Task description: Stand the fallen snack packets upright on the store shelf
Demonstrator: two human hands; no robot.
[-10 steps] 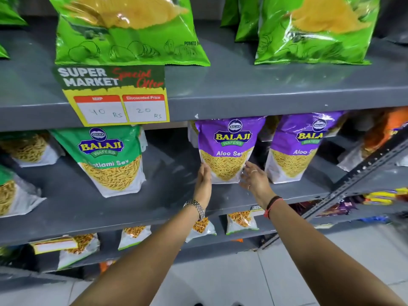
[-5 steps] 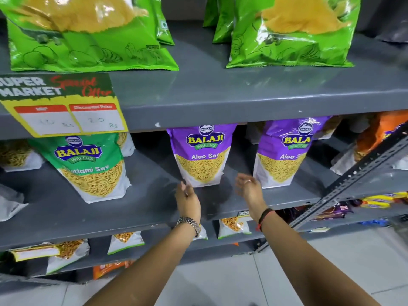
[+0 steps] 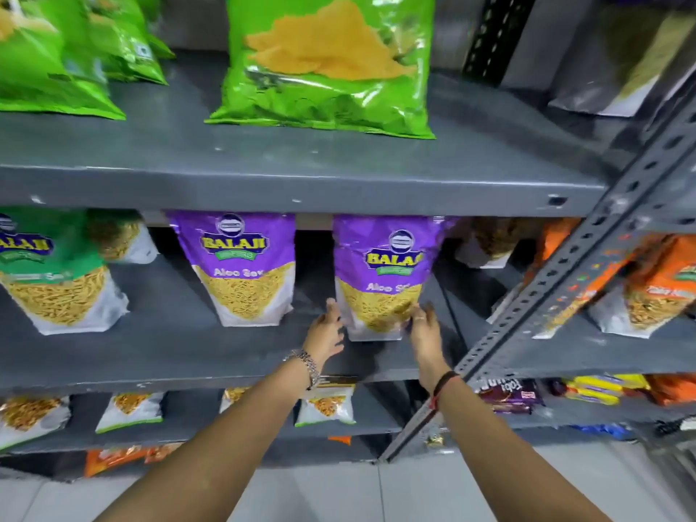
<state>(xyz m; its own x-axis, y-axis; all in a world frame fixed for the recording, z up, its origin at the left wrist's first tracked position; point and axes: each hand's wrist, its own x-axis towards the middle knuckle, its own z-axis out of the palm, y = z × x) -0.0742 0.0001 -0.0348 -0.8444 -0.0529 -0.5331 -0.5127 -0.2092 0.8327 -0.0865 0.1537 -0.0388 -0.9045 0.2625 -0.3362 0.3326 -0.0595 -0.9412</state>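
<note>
Two purple Aloo Sev packets stand upright on the grey middle shelf [image 3: 169, 356]. My left hand [image 3: 327, 331] touches the lower left side of the right purple packet [image 3: 388, 273], and my right hand [image 3: 423, 325] presses its lower right side. Both hands hold this packet near its white base. The left purple packet [image 3: 241, 265] stands free, a short gap away. A green Sev packet [image 3: 56, 280] stands upright at the far left of the same shelf.
Large green packets [image 3: 327, 65] stand on the top shelf. A perforated grey upright [image 3: 557, 292] slants just right of my right hand. Orange packets [image 3: 655, 292] fill the neighbouring shelf. Small packets [image 3: 327, 405] sit on the lower shelf above the tiled floor.
My hands let go of the left purple packet and moved right onto the second purple packet. The view shifted right, so the price sign is out of frame.
</note>
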